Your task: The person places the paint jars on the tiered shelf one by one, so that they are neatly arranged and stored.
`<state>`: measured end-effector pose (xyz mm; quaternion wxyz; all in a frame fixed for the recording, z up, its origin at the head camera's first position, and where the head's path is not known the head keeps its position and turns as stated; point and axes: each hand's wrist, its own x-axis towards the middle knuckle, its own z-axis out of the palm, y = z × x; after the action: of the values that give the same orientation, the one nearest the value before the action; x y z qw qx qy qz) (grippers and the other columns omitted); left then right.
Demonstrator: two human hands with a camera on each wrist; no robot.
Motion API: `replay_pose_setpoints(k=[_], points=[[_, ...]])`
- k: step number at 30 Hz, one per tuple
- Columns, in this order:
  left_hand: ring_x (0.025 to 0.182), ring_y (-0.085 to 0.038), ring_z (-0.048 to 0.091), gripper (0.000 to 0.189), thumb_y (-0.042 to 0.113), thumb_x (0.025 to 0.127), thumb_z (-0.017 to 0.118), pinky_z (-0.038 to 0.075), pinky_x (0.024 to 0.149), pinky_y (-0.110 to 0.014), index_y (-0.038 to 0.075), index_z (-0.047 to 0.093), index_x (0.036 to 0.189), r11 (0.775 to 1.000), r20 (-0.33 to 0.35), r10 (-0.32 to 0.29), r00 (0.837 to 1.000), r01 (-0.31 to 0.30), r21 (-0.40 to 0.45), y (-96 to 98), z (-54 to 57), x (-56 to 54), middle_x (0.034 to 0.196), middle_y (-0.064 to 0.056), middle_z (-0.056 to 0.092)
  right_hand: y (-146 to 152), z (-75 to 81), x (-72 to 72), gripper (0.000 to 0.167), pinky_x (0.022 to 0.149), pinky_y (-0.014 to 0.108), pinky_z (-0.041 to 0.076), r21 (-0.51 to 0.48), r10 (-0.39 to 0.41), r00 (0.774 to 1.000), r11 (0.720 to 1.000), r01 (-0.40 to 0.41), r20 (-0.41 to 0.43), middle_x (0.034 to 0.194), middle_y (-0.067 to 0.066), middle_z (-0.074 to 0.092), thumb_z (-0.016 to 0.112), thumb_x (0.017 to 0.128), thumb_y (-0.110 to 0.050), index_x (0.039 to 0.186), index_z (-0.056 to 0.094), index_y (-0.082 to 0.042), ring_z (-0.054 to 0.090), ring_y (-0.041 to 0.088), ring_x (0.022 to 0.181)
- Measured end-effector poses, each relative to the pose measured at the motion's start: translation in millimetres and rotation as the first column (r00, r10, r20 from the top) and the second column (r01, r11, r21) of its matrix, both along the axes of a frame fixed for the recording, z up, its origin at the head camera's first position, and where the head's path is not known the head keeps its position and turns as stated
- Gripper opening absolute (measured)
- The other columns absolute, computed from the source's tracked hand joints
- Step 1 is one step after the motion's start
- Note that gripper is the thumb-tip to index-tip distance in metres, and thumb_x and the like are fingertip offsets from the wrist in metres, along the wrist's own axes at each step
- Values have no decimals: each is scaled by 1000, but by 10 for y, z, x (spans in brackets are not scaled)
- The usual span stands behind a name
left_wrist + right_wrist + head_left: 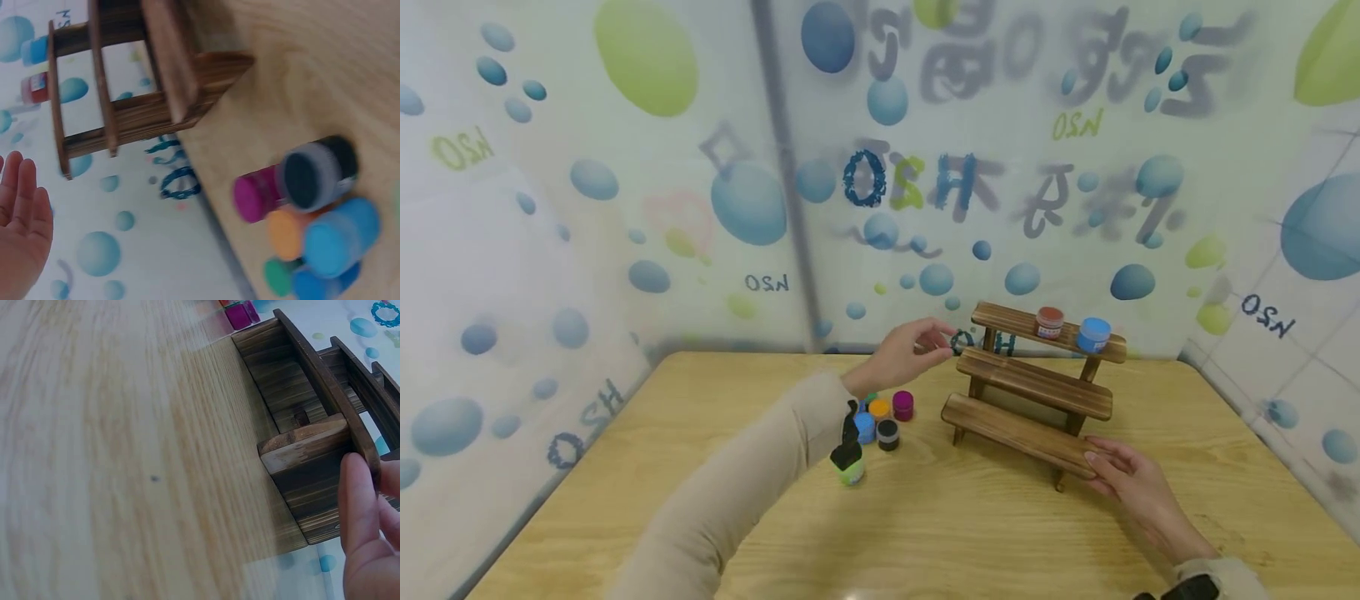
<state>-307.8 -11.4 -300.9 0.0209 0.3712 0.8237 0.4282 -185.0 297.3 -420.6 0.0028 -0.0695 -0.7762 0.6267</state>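
Right hand (1131, 479) touches wooden rack (1030, 392); fingertips blurred.

Wooden table (970, 525): stepped rack (1033, 387), paint pots (880, 417).

You are sitting in a small staged booth, more a recording or play corner than a home room. Printed sheets (625, 208) covered with blue and green bubbles and mirrored lettering close in the surface (970, 517) along its far edge and both side edges, meeting at a seam (782, 183) behind the far left corner. The light wood-grain surface carries a small three-step wooden rack (1037, 383) and a cluster of little paint pots (880, 417), craft-corner props.
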Motion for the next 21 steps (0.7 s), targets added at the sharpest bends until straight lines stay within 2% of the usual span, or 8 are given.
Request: replay_pose_setpoints(k=[4, 9, 12, 15, 21], points=[[88, -11, 55, 28, 17, 89, 54, 46, 76, -27, 9, 54, 116, 1000, 39, 11, 999, -11, -11, -150, -190, 58, 95, -1, 58, 1, 7, -2, 58, 68, 24, 50, 18, 7, 1000, 1000, -7, 6, 95, -2, 57, 54, 89, -26, 129, 33, 11, 59, 7, 74], [86, -12, 56, 29, 19, 89, 55, 47, 72, -27, 9, 55, 116, 1000, 33, -5, 999, 4, 13, -355, -295, 129, 94, -1, 59, -5, -10, -4, 56, 66, 25, 50, 12, 3, 1000, 1000, -3, -3, 94, -1, 59, 53, 90, -22, 129, 32, 12, 60, 9, 72], [85, -13, 56, 31, 19, 88, 56, 47, 71, -27, 9, 53, 118, 999, 37, 0, 999, -2, 35, -500, -310, 151, 95, -3, 59, -2, -15, -8, 57, 67, 25, 50, 11, 4, 1000, 1000, -4, -6, 95, -3, 58, 54, 89, -24, 129, 33, 12, 59, 8, 73], [85, -16, 56, 31, 16, 88, 55, 47, 70, -28, 6, 53, 117, 997, 45, 40, 998, -42, 61, -647, -299, 178, 95, -5, 59, 0, -14, -9, 60, 67, 24, 50, 13, 3, 1000, 1000, -3, -6, 95, -5, 57, 55, 88, -27, 129, 33, 11, 59, 6, 74], [87, -27, 55, 28, 4, 87, 54, 47, 71, -33, -4, 52, 114, 993, 79, 103, 991, -107, 48, -842, -198, 409, 96, -16, 58, 4, -19, -13, 57, 65, 24, 50, 24, -2, 1000, 1000, 3, -27, 92, -4, 58, 54, 89, -24, 128, 34, 13, 60, 9, 71]])
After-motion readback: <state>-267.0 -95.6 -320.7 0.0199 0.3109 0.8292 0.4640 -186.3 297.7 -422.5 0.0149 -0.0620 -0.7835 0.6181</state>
